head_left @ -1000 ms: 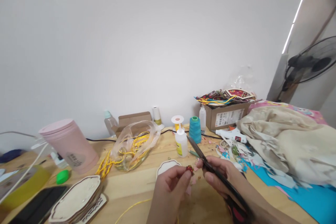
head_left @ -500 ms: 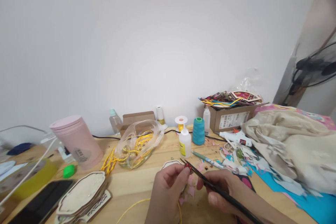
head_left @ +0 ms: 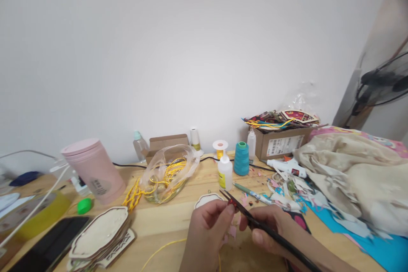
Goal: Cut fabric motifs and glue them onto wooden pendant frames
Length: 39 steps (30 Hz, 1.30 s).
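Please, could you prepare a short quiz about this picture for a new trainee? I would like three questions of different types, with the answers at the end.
1. Multiple choice: what is the main colour of the small piece pinched in the left hand?
a) blue
b) red
c) white

2. True or false: in the picture, the blue thread cone stands to the right of the bottle with the yellow label.

3. Fill the gap: the right hand holds a pair of black ____, with the tips close to the small piece.

Key:
1. b
2. True
3. scissors
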Tool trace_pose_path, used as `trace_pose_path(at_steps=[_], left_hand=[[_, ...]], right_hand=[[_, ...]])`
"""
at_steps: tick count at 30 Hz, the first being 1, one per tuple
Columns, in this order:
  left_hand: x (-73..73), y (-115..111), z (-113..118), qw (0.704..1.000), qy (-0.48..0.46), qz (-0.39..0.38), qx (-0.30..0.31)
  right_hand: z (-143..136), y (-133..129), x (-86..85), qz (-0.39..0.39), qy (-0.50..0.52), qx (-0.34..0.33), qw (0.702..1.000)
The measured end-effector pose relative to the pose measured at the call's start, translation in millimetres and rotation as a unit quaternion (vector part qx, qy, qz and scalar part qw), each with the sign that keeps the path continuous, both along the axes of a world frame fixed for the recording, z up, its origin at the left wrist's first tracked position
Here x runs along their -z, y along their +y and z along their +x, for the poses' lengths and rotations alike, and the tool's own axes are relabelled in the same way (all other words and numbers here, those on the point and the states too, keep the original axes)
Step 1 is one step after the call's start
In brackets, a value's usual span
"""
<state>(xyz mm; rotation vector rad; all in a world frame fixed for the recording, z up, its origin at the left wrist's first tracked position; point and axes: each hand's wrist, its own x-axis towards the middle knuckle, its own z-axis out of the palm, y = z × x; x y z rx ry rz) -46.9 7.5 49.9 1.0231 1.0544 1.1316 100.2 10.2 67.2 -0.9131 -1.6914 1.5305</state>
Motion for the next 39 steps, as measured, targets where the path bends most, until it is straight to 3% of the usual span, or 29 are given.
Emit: trace_pose_path(at_steps=[10, 19, 25, 33, 39], left_hand=[[1.1, -0.3, 0.4, 1.000, -0.010, 0.002, 0.011], [1.2, 0.5, -0.2, 1.000, -0.006, 0.009, 0.002], [-2.9, 0.1, 0.6, 1.000, -0.005, -0.004, -0.012], [2.5, -0.1, 0.5, 0.999, -0.007, 0.005, -0.033], [2.9, 0.4, 0.3, 0.999, -0.017, 0.008, -0.031]], right_hand=[[0.4, -0.8, -1.4, -0.005, 0.020, -0.001, 1.000], [6.5, 8.1, 15.9, 0.010, 0.017, -0.047, 0.999], [6.7, 7.8, 13.7, 0.011, 0.006, -0.033, 0.999], [10.5, 12.7, 21.8, 0.023, 0.010, -0.054, 0.998], [8.6, 8.4, 12.1, 0.014, 0.007, -0.043, 0.999]])
